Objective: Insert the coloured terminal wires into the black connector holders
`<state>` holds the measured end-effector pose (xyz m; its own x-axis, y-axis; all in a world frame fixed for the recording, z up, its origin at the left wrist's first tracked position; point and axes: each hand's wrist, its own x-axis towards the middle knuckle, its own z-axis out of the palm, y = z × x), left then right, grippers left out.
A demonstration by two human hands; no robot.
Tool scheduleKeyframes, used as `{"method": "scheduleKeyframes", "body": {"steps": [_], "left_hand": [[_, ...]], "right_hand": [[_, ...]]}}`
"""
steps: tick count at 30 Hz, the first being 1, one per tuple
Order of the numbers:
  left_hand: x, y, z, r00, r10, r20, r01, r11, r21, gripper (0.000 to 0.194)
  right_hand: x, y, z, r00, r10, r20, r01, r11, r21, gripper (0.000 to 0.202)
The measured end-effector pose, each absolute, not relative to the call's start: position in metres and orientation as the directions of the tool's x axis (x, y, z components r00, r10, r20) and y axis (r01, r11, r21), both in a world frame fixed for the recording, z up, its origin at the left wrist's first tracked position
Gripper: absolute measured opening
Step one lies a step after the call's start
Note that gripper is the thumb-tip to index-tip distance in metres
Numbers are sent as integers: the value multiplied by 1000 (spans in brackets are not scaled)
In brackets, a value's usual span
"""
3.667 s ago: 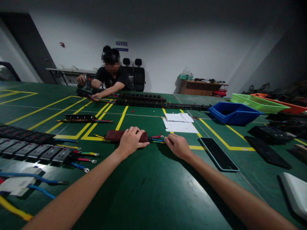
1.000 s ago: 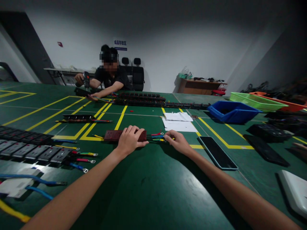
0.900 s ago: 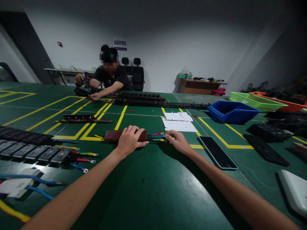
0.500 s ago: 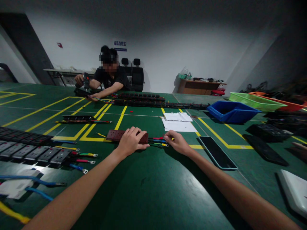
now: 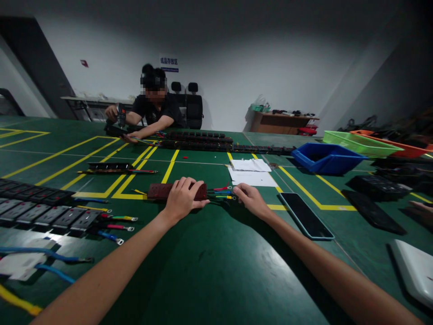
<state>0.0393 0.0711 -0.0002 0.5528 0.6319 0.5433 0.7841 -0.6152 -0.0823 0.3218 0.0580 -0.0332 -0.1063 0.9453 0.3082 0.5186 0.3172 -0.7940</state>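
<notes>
A dark red power socket strip lies on the green table, and my left hand is wrapped over its right part, thumb on the near side. Wires come out of the strip's right end. A red wire and a yellow-green wire end in bare ring terminals. Between them runs a blue wire that meets the fingertips of my right hand. Those fingers are pinched together, and they hide the blue wire's tip. A short yellow wire sticks out at the strip's left end.
White papers and a phone lie near my right hand. Black socket strips with wires stand at left. Blue and green bins sit at right. Across the table a person holds a power drill.
The strip and my left hand have shifted slightly left. My right fingers have drawn back from the bundle, so the red and yellow-green wire ends now show separately.
</notes>
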Motion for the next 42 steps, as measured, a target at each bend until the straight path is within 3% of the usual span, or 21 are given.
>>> {"method": "scheduleKeyframes", "body": {"steps": [8, 19, 28, 34, 42], "left_hand": [[40, 71, 0, 544, 635, 548, 789, -610, -75, 58], [41, 69, -1, 492, 644, 585, 828, -554, -86, 60], [39, 70, -2, 493, 626, 605, 822, -564, -86, 60], [40, 71, -4, 549, 571, 610, 767, -634, -97, 64], [40, 71, -2, 536, 606, 588, 792, -602, -102, 63]], "right_hand": [[319, 54, -28, -119, 935, 334, 517, 345, -783, 31], [320, 57, -28, -231, 924, 304, 568, 382, -729, 40], [322, 59, -28, -259, 944, 207, 424, 303, -854, 33], [324, 58, -21, -229, 971, 65, 341, 142, -929, 30], [324, 57, -19, -225, 972, 63, 303, 131, -944, 25]]}}
